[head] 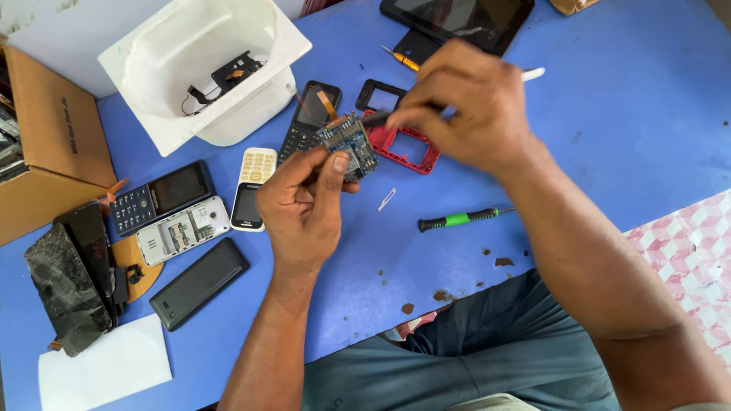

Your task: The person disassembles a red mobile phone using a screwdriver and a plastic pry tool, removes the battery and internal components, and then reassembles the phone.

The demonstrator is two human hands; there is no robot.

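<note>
My left hand (304, 202) pinches a small blue phone circuit board (348, 142) between thumb and fingers, held above the blue table (624, 129). My right hand (464, 103) grips a thin tool with a white handle end (533, 74); its dark tip (373, 118) touches the board's upper edge. A red phone frame (401, 148) lies just behind the board. A black keypad phone front (304, 122) with an orange flex strip lies to its left.
A white tub (205, 68) holds black parts. A cardboard box (46, 137) stands at left. Several phones and covers (175, 221) lie at left. A green-handled screwdriver (457, 220) rests at centre, a tablet (457, 19) at the back, and white paper (106, 361) at front left.
</note>
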